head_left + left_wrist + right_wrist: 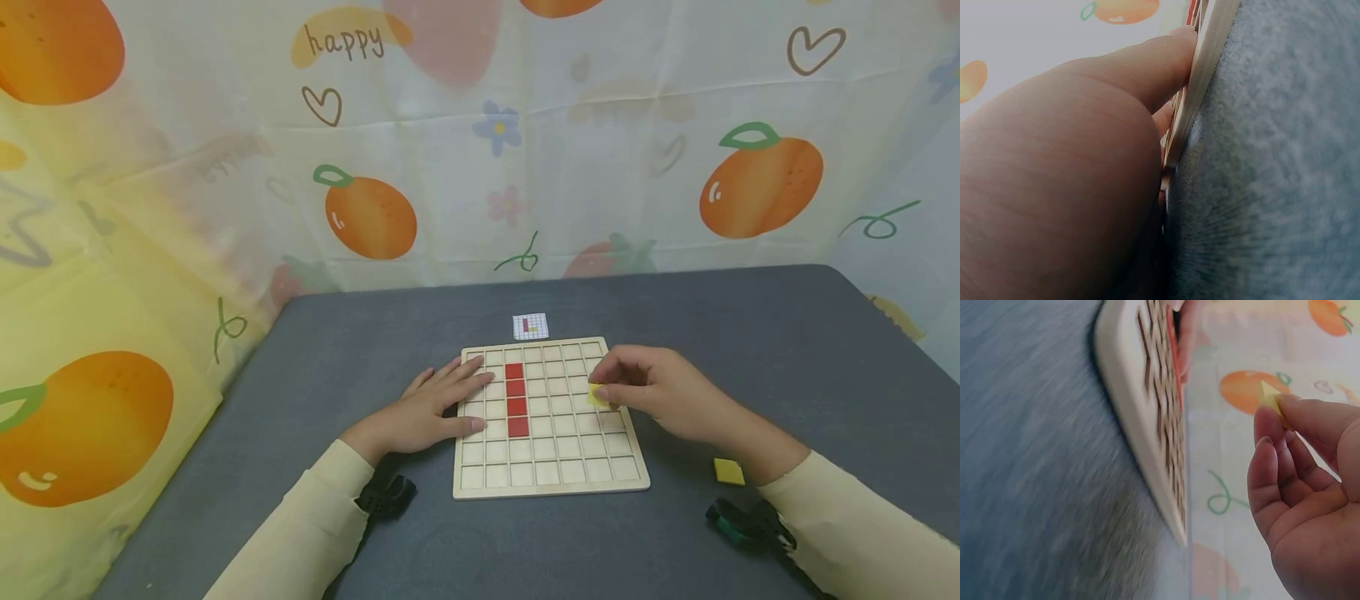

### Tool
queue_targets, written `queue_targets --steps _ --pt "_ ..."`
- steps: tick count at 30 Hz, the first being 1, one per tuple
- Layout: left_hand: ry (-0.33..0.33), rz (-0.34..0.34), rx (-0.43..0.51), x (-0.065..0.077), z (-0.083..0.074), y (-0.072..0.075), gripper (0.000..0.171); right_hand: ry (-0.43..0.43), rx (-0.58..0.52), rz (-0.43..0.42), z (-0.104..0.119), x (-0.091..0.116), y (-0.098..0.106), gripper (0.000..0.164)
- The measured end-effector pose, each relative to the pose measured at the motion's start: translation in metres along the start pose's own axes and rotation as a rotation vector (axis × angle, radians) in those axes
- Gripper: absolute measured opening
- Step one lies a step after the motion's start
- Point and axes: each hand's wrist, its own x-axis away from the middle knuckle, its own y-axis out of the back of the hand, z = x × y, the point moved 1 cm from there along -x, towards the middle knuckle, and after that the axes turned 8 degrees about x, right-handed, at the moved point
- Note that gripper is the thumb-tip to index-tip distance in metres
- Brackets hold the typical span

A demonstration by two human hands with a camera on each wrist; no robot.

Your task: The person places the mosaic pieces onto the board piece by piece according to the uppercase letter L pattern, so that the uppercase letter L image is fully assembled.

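A wooden grid board [555,446] lies on the dark table, with several red square tiles [516,407] in one column left of its middle. My left hand [431,410] rests on the board's left edge, fingers spread and mostly straight; its thumb lies over the rim in the left wrist view. Between thumb and fingertips my right hand [652,392] pinches a yellow square tile [597,395], held over the board's right side. The right wrist view shows this tile raised above the board's surface, its corner poking out past the fingertips.
Another yellow tile [728,472] lies on the table right of the board, near the right forearm. Behind the board is a small printed card [531,326] with a grid pattern. A fruit-printed cloth [480,167] hangs along the table's back and left side.
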Motion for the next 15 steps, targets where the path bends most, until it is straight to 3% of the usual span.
queue_targets --steps 8,15 --pt "-0.004 0.001 -0.001 0.000 -0.001 0.000 0.081 0.050 -0.050 0.010 0.011 -0.016 -0.011 0.010" --pt "-0.008 0.005 0.000 0.000 0.000 0.000 0.081 0.033 -0.071 0.029 0.014 -0.028 -0.021 0.011"
